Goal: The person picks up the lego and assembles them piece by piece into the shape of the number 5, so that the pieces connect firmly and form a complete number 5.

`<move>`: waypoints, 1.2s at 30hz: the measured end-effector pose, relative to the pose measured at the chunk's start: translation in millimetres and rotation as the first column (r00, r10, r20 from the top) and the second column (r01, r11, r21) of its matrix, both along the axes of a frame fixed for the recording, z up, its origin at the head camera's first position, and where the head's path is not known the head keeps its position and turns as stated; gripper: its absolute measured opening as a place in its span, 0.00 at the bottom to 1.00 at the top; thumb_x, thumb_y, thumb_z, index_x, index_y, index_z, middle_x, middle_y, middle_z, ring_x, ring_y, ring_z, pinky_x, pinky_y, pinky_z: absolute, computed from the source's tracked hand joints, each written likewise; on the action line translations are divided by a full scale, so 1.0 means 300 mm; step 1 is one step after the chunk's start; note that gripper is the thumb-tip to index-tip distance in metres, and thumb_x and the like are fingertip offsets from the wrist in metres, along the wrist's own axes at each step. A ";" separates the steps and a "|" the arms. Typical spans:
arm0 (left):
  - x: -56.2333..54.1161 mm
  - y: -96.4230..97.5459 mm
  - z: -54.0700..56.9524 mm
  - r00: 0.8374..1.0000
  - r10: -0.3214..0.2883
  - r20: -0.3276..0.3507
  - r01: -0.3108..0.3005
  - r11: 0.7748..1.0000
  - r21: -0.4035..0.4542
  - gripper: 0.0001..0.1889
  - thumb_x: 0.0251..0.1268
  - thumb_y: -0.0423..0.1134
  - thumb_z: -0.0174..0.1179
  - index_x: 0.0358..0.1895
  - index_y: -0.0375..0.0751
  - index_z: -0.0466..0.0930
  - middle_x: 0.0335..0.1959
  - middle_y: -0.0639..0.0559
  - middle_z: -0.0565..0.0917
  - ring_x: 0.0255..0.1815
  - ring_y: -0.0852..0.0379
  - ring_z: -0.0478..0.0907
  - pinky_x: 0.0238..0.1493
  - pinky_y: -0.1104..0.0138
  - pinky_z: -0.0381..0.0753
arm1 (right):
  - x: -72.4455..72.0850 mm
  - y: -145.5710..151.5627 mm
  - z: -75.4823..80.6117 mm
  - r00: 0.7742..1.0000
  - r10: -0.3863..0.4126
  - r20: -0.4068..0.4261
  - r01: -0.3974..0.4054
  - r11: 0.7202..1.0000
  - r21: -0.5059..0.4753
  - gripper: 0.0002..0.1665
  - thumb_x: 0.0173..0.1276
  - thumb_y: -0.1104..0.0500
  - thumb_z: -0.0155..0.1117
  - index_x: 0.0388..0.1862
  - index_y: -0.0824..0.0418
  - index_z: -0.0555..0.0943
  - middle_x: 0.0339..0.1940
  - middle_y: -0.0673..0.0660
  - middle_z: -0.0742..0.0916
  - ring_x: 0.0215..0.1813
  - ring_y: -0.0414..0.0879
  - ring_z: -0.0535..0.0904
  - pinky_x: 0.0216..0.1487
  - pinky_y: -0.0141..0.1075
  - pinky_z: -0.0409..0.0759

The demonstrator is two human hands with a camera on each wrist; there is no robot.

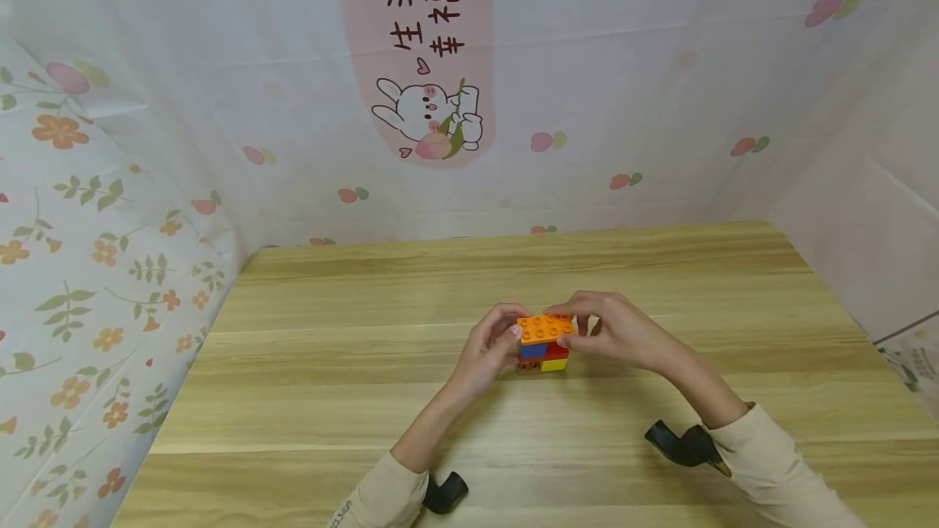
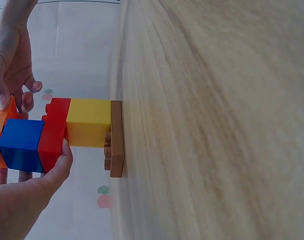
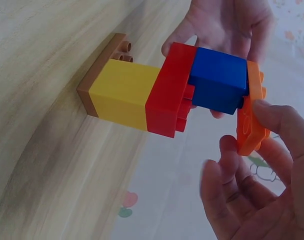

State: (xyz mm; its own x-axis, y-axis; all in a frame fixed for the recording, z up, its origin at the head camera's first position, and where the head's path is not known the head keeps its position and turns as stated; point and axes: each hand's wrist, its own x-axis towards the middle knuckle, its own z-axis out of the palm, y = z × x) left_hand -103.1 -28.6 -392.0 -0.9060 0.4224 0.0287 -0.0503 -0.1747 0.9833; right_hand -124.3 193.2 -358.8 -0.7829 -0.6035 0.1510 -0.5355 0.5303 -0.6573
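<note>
A small tower of toy bricks stands on the table between the two hands. At its foot lies a flat brown brick. A yellow brick rises from one end of it, with a wide red brick across the top. Over the red one's left half is a blue brick, capped by a flat orange brick overhanging to the right. My left hand grips the upper tower from the left, fingers against the red and blue bricks. My right hand pinches the orange brick's overhanging end.
The wood-grain table extends around the tower. A printed cloth hangs behind it, and a flowered cloth covers the left side. Black curved pieces are worn at both wrists beside the beige sleeves.
</note>
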 end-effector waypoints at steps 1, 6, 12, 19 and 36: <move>0.001 0.000 0.000 1.000 0.004 0.001 -0.004 1.000 0.001 0.12 0.72 0.29 0.44 0.55 0.30 0.67 0.54 0.41 0.73 0.51 0.51 0.72 0.49 0.43 0.73 | 0.000 -0.001 0.002 1.000 -0.001 -0.002 0.001 1.000 0.004 0.22 0.58 0.59 0.69 0.52 0.63 0.81 0.35 0.47 0.82 0.29 0.39 0.73 0.28 0.31 0.78; 0.005 0.004 -0.001 1.000 0.017 -0.020 -0.016 1.000 0.006 0.12 0.71 0.28 0.44 0.54 0.29 0.67 0.54 0.39 0.73 0.51 0.50 0.72 0.48 0.44 0.73 | 0.000 -0.003 0.003 1.000 -0.003 -0.027 0.003 1.000 0.015 0.21 0.58 0.59 0.69 0.51 0.64 0.81 0.33 0.46 0.81 0.27 0.38 0.71 0.25 0.30 0.74; 0.010 0.000 -0.006 0.998 0.038 -0.042 -0.039 0.999 -0.021 0.12 0.71 0.29 0.44 0.53 0.30 0.68 0.53 0.39 0.74 0.47 0.52 0.74 0.46 0.43 0.74 | -0.004 -0.010 -0.015 0.998 0.010 -0.057 -0.010 1.000 0.004 0.21 0.58 0.59 0.69 0.50 0.64 0.82 0.31 0.46 0.81 0.25 0.37 0.69 0.22 0.29 0.71; 0.010 0.004 -0.001 0.999 0.036 -0.031 -0.036 0.999 -0.002 0.12 0.71 0.29 0.44 0.54 0.29 0.67 0.52 0.39 0.74 0.45 0.54 0.74 0.47 0.41 0.72 | -0.003 -0.003 -0.022 0.998 0.006 -0.068 -0.009 1.000 -0.030 0.21 0.57 0.60 0.70 0.50 0.64 0.82 0.33 0.45 0.81 0.25 0.37 0.70 0.22 0.30 0.72; 0.008 0.011 0.009 0.999 0.040 -0.027 -0.041 0.999 -0.027 0.12 0.71 0.28 0.43 0.54 0.28 0.67 0.51 0.41 0.74 0.45 0.54 0.73 0.47 0.43 0.74 | 0.001 0.007 -0.052 0.999 -0.021 -0.049 0.018 0.997 -0.075 0.21 0.57 0.61 0.70 0.50 0.65 0.81 0.34 0.47 0.82 0.26 0.37 0.71 0.23 0.30 0.74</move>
State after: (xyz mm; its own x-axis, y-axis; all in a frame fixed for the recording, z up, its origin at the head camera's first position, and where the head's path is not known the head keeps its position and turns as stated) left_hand -100.5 -25.1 -389.3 -0.9215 0.3861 0.0413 -0.0180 -0.1488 0.9887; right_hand -124.0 195.2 -374.3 -0.7848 -0.5739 0.2340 -0.5585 0.4913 -0.6684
